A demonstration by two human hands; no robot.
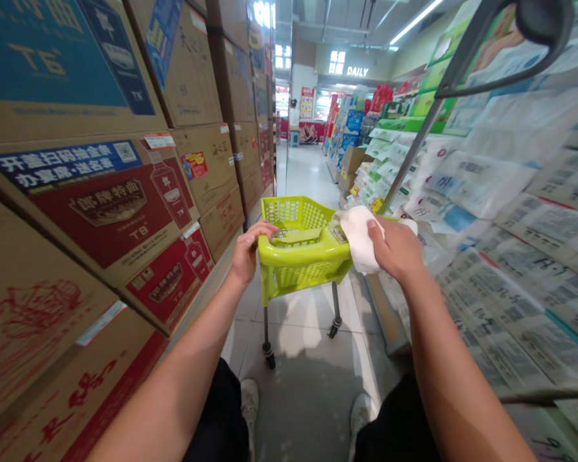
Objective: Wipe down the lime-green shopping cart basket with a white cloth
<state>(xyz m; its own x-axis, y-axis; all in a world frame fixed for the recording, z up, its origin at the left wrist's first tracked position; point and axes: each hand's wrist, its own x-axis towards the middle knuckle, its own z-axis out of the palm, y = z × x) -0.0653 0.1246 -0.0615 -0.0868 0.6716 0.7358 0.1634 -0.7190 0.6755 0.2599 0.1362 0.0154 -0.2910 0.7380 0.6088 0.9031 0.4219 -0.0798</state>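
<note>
A lime-green shopping cart (pixel 289 215) stands in the aisle just ahead of me. My left hand (pixel 248 250) is closed over the left end of the cart's handle bar (pixel 303 253). My right hand (pixel 397 247) grips a white cloth (pixel 359 237) and presses it against the right end of the handle. The cart's basket looks empty. My two shoes show on the floor below the cart.
Stacked cardboard cartons (pixel 101 212) wall the aisle on my left. Shelves of wrapped paper packs (pixel 510 212) line the right. A grey metal frame (pixel 414 151) slants across the right shelf. The tiled floor (pixel 313 173) runs on toward far displays.
</note>
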